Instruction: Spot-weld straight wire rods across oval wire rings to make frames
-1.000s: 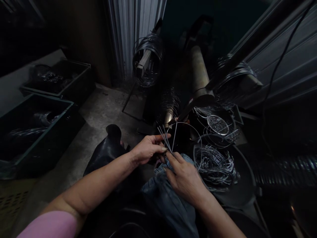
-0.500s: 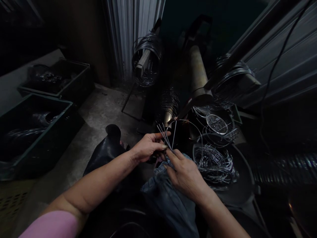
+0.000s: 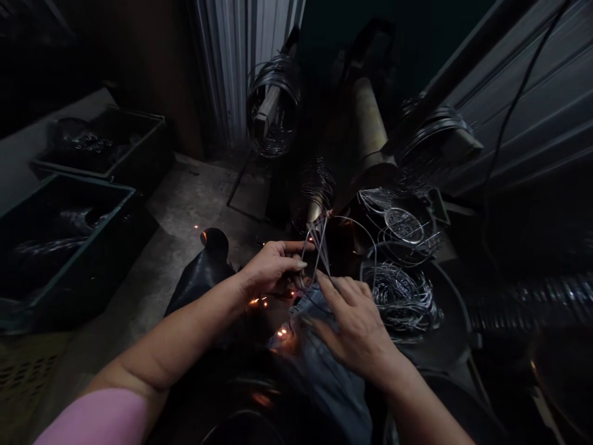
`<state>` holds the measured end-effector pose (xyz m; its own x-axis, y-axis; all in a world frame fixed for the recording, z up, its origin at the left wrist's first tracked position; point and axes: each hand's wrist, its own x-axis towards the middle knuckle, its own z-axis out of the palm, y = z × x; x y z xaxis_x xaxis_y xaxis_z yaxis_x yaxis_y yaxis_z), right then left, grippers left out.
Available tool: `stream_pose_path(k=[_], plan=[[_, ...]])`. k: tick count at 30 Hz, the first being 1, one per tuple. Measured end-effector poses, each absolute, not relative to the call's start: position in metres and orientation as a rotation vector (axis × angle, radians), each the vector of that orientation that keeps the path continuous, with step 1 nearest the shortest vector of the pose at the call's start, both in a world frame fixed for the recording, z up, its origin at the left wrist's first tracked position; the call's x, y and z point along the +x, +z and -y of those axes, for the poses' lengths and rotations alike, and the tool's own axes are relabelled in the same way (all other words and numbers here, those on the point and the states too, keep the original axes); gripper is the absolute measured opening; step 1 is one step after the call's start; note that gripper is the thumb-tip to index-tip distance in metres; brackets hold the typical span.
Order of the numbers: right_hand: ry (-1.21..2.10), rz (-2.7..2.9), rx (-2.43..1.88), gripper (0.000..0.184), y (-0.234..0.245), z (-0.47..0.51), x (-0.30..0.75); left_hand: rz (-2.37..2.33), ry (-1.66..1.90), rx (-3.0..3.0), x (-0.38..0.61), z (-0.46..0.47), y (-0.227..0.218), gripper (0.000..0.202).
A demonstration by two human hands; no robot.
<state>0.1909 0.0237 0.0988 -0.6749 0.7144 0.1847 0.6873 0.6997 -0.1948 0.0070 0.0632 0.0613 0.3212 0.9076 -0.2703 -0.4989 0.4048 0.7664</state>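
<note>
Thin metal wires (image 3: 322,241) meet the tip of a copper-coloured electrode (image 3: 328,214), in front of the dark machine. With thumb and curled fingers, my left hand (image 3: 273,266) holds a bent wire loop (image 3: 303,250), its index finger pointing right. My right hand (image 3: 354,318) is beside it, fingers stretched out, the thumb apart and the index fingertip near the wires; whether it touches them is unclear. Orange sparks (image 3: 282,332) glow below my hands, over the blue denim cloth (image 3: 324,371) on my lap.
A round basin (image 3: 456,309) with tangled wire pieces (image 3: 403,296) stands at right. Wire coils hang on a post (image 3: 269,105) and on the machine's right. Dark green crates (image 3: 69,269) with metal parts stand at left. A thick cylinder (image 3: 370,120) projects above my hands.
Sparks have appeared around my hands and lap. The wires have swung and a loop now shows by my left hand. My right hand has shifted slightly right, its thumb farther from the index finger.
</note>
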Motion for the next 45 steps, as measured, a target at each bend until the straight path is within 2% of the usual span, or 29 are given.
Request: stream_pose_path(k=[2,6,10,15,33,41,45], plan=[[0.103,2.717,-1.064,0.056,0.101,-0.017,0.197,-0.823,1.01,0.637,-0.003,-0.057,0.06,0.041],[0.154,2.821,-1.038,0.048,0.096,-0.012,0.202,-0.905,0.997,0.643,-0.027,-0.04,0.056,0.046],[0.273,2.889,-0.943,0.061,0.086,-0.012,0.197,-0.94,0.972,0.662,-0.044,-0.025,0.054,0.05],[0.234,2.858,-0.959,0.046,0.082,-0.013,0.185,-0.945,0.994,0.71,-0.053,-0.016,0.056,0.048],[0.168,2.922,-0.928,0.045,0.082,-0.033,0.191,-0.951,0.938,0.776,-0.056,-0.03,0.06,0.047],[0.136,2.942,-0.949,0.039,0.088,-0.046,0.194,-0.95,0.953,0.768,-0.052,-0.046,0.064,0.046],[0.132,2.95,-0.934,0.042,0.093,-0.053,0.195,-0.928,0.969,0.754,-0.05,-0.051,0.066,0.047]])
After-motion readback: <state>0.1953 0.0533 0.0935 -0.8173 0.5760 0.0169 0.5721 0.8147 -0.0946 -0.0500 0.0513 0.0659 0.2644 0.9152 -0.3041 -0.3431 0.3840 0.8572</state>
